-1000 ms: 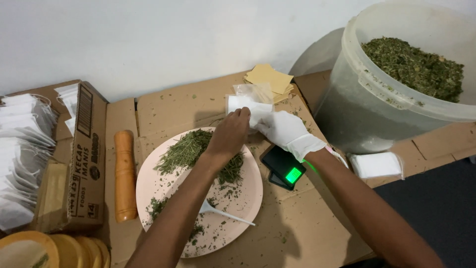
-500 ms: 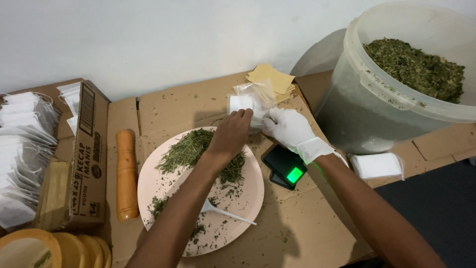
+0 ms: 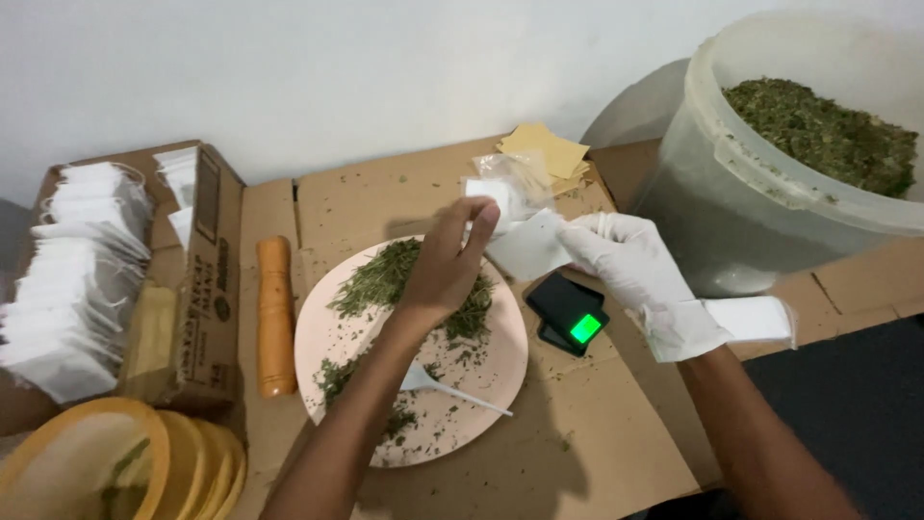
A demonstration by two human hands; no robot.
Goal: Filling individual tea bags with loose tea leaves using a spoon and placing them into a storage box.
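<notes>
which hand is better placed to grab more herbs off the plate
Probably the left hand: bare, directly above the herbs on the pink plate. The gloved right hand holds the white sachet beside it.

Single head-worn view — looking steeply down, close over the cardboard-covered table.

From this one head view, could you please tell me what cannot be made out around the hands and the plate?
- White sachet: whether it holds herb; opaque, and both the left hand and gloved right hand cover its edges.
- Scale: its reading; the green display is too small.
- Pink plate: its middle; the left forearm crosses it.
- Bucket: right side cut off by the frame edge.
</notes>
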